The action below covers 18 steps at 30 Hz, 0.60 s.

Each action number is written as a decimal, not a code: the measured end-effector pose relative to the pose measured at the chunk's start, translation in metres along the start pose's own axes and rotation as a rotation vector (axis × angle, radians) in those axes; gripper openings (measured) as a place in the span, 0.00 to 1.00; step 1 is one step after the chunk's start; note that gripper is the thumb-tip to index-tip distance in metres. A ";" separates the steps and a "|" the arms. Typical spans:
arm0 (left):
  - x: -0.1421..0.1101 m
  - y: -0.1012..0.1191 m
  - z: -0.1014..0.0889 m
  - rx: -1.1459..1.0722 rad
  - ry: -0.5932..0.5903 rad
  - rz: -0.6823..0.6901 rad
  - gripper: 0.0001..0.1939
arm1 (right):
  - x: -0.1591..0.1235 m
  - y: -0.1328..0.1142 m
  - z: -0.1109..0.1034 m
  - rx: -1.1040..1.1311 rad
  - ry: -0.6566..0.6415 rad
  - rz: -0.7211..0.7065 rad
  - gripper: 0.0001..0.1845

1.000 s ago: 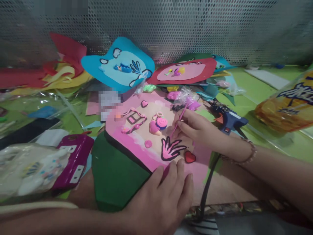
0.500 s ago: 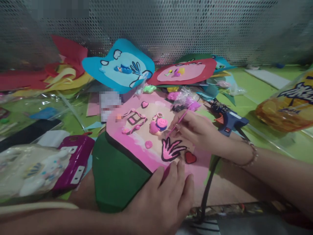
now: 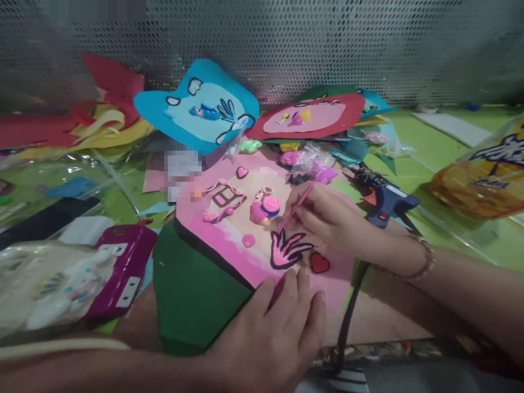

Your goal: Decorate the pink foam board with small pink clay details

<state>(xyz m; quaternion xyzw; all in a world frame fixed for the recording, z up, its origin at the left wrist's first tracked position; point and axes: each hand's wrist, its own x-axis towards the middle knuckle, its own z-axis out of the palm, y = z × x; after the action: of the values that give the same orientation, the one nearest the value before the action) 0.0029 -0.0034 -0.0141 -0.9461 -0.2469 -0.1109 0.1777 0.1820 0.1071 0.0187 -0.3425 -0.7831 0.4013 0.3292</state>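
Observation:
My right hand (image 3: 323,213) pinches a thin pink stick (image 3: 302,201), its lower end by the top of a pink, black-edged branching shape (image 3: 286,250). This shape is on a pink card (image 3: 237,262) with a pale middle. My left hand (image 3: 274,327) lies flat with fingers apart on the card's near edge. Just left of the stick is a clay snail-like figure (image 3: 268,207) with a pink spiral. A red heart (image 3: 319,263), a small pink heart (image 3: 242,172) and a clay-framed window shape (image 3: 225,197) are also on the card. Dark green paper (image 3: 196,295) shows under its left side.
Blue (image 3: 164,120) and red (image 3: 352,112) paper pieces with clay figures lean at the back. A blue glue gun (image 3: 391,202) lies right of the card. A snack bag (image 3: 483,174) is far right, a purple-edged pouch (image 3: 123,267) left. A perforated metal panel (image 3: 286,49) rises behind.
The view has shifted slightly. Both hands keep nearly the same places on and over the card, and the pink stick stays near the branching shape.

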 end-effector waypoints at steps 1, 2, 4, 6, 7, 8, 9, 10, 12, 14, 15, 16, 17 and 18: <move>0.000 0.000 0.000 0.000 -0.002 -0.004 0.22 | 0.000 0.000 0.000 0.007 -0.007 0.003 0.07; 0.000 0.000 0.000 0.000 -0.003 -0.005 0.22 | 0.000 0.000 0.000 0.009 -0.013 0.005 0.07; 0.000 0.000 -0.001 -0.004 -0.011 -0.004 0.22 | -0.001 0.000 0.000 0.003 -0.023 0.008 0.08; 0.001 0.000 -0.002 -0.011 -0.017 -0.002 0.23 | -0.001 0.000 0.000 -0.006 -0.027 0.006 0.08; 0.001 0.000 -0.003 -0.015 -0.022 -0.007 0.23 | -0.001 0.000 0.000 -0.003 -0.022 0.004 0.08; 0.000 0.000 -0.003 -0.018 -0.028 -0.007 0.23 | -0.001 0.000 0.000 0.004 -0.017 0.006 0.08; 0.000 0.000 -0.003 -0.019 -0.033 -0.007 0.24 | -0.001 0.000 0.000 0.016 -0.010 0.006 0.08; 0.000 0.000 -0.003 -0.017 -0.032 -0.003 0.24 | -0.001 -0.001 0.000 0.030 -0.002 0.005 0.08; 0.000 0.000 -0.003 -0.011 -0.025 0.003 0.24 | -0.001 -0.001 0.001 0.067 0.012 -0.005 0.07; 0.000 0.000 -0.001 -0.003 -0.006 0.009 0.23 | -0.001 -0.001 0.001 0.092 0.018 -0.015 0.07; 0.000 0.000 -0.001 -0.001 -0.001 0.008 0.23 | -0.002 0.000 0.001 0.095 0.016 -0.017 0.06; 0.000 -0.001 -0.001 -0.001 0.003 0.007 0.23 | -0.002 0.000 0.002 0.092 0.011 -0.016 0.06; 0.000 -0.001 -0.001 -0.004 0.002 0.006 0.23 | -0.002 0.001 0.002 0.082 0.001 -0.019 0.06; 0.001 -0.001 -0.001 -0.006 0.002 0.006 0.23 | -0.003 0.001 0.002 0.064 -0.008 -0.023 0.06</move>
<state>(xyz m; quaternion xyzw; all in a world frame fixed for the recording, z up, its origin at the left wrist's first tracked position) 0.0030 -0.0027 -0.0129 -0.9472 -0.2437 -0.1121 0.1754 0.1825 0.1045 0.0163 -0.3213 -0.7749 0.4239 0.3415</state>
